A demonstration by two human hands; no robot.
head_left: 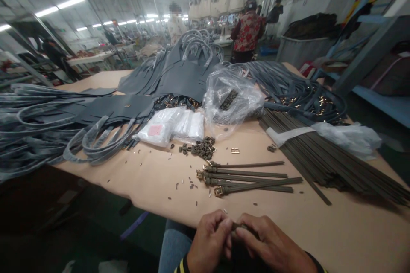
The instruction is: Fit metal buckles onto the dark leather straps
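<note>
While your left hand [212, 238] and right hand [268, 239] pinch a dark olive piece [236, 225], mostly hidden by your fingers, at the near edge of the table [144, 183], several buckled straps [250, 177] lie just beyond. Farther in sits a pile of small loops [201, 148]; olive strips [333, 166] fan toward the right edge, and grey panels [182, 74] heap up toward the far edge.

Dark olive strip [236, 225], mostly hidden, between left hand [209, 239] and right hand [269, 239]

Narrow straps [261, 185] of matt, leather-like material carry shiny metal buckles [218, 191]; the clear plastic bag [245, 106] is glossy and crinkled, the table [150, 183] smooth and paper-like, the large panels [182, 77] matt.
</note>
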